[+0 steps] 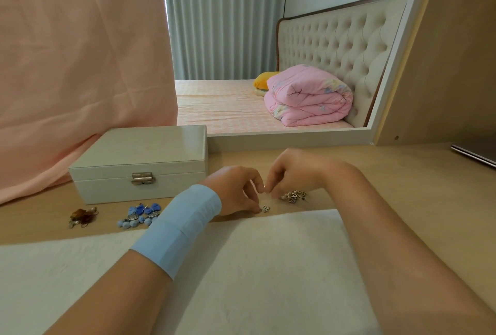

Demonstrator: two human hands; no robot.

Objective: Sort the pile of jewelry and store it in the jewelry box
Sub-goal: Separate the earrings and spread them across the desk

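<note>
A white jewelry box point(139, 163) with a metal clasp stands closed at the back left of the wooden desk. In front of it lie a brown piece point(83, 216) and a group of blue earrings point(141, 215). My left hand point(236, 191), with a light blue band on its wrist, has its fingers curled down beside a small silver piece point(265, 208) on the desk. My right hand point(292, 173) meets it fingertip to fingertip, fingers bent, right next to a small silver pile point(292, 196). Whether either hand pinches something is hidden by the fingers.
A white fluffy mat point(255, 267) covers the desk's near part under my forearms. A mirror point(268, 53) stands behind the desk. Pink fabric point(80, 66) hangs at the left, touching the box. A dark flat object point(475, 155) lies at the right edge.
</note>
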